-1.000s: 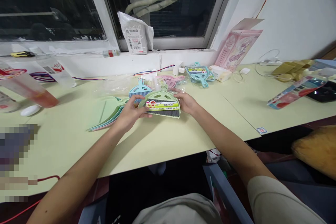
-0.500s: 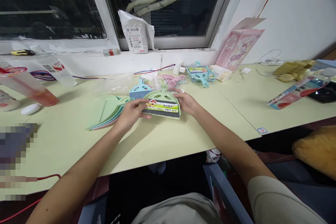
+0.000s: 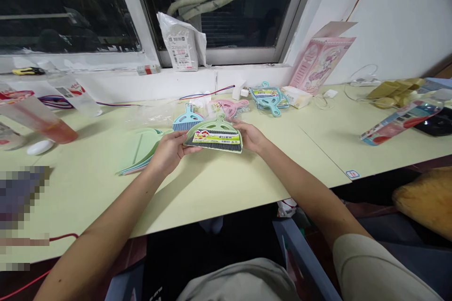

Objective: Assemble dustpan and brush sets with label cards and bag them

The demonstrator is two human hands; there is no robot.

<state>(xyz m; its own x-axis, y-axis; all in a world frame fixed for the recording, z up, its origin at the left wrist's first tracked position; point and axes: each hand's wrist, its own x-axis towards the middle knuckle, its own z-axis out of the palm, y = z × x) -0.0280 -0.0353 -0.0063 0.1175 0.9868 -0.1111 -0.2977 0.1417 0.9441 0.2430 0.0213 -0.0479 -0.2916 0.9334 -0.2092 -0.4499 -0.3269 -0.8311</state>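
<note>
Both my hands hold a green dustpan-and-brush set [image 3: 215,137] above the table, its dark bristles and a yellow printed label facing me. My left hand [image 3: 170,151] grips its left end, fingers underneath. At its right edge my right hand [image 3: 250,137] is closed, with the fingertips partly behind the set. A stack of dustpans [image 3: 143,148], the top one green, lies left of the set. Behind it are a blue brush [image 3: 188,117] and a pink set [image 3: 231,107] in clear wrap. Further right lie blue sets [image 3: 269,98] with a label.
A tilted cup of red drink [image 3: 58,129], a clear bottle [image 3: 79,96] and a white mouse [image 3: 40,147] are at the left. A pink box [image 3: 321,63] stands by the wall. At the right are a labelled bottle [image 3: 399,120] and golden packaging [image 3: 391,91].
My left hand has shifted from the label to the left end of the green set, uncovering the label. The set's front edge is raised slightly.
</note>
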